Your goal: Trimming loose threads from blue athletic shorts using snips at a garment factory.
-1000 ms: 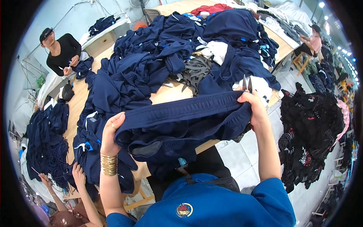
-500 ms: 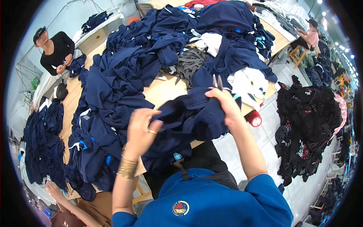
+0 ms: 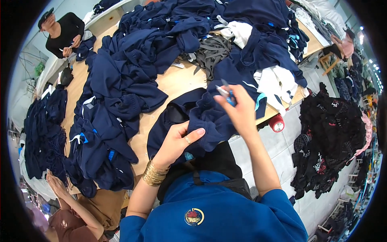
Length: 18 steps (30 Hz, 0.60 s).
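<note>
A navy blue garment (image 3: 211, 115) with a gathered elastic band lies at the near edge of the wooden table (image 3: 175, 82). My left hand (image 3: 177, 141) pinches that band between thumb and fingers. Above the garment's right part, my right hand (image 3: 242, 111) is closed round a pair of thread snips (image 3: 225, 94). Their metal blades point up and left, and a bit of blue handle shows between the fingers. The blades are apart from the band held by the left hand. A small teal patch (image 3: 188, 156) shows on the cloth below my left hand.
Heaped navy garments (image 3: 125, 76) cover the table's left and far side. Grey strips (image 3: 211, 52) and white cloth (image 3: 274, 82) lie beyond my hands. A red cylinder (image 3: 277, 123) stands by the right edge; black garments (image 3: 328, 133) are piled on the floor. Co-workers sit at left and far right.
My left hand has moved right and down and now grips the garment's band. My right hand has let the cloth go and lifted off with the snips. The view has shifted slightly.
</note>
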Available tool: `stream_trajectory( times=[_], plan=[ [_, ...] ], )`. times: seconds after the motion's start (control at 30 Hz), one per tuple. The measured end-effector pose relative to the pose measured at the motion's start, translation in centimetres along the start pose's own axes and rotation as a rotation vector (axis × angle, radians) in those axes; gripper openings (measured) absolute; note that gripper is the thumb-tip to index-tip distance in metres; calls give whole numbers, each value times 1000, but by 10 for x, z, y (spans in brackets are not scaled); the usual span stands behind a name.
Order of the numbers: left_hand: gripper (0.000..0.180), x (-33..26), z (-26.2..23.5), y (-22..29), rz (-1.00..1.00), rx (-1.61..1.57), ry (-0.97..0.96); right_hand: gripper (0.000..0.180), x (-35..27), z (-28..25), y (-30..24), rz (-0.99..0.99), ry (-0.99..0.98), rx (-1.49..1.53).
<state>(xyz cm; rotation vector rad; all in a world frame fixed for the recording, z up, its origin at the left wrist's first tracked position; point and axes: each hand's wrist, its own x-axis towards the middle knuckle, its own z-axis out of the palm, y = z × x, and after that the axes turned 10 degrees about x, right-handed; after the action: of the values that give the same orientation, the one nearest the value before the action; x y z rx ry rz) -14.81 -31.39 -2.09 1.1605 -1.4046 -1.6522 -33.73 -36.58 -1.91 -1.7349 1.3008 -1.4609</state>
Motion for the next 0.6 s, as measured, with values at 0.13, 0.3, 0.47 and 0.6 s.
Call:
stream_trajectory(
  times=[0.13, 0.3, 0.47, 0.6],
  plan=[
    [24, -10, 0, 2, 49, 15, 93, 15, -23, -32, -35, 78, -318, 98],
    [23, -13, 6, 2, 43, 16, 126, 30, -45, -24, -53, 12, -379, 225],
    [23, -12, 12, -5, 26, 71, 140, 18, -59, -8, -35, -144, -312, 137],
    [20, -12, 9, -4, 53, 86, 110, 9, -60, -15, -39, 183, -290, 418]
  ],
)
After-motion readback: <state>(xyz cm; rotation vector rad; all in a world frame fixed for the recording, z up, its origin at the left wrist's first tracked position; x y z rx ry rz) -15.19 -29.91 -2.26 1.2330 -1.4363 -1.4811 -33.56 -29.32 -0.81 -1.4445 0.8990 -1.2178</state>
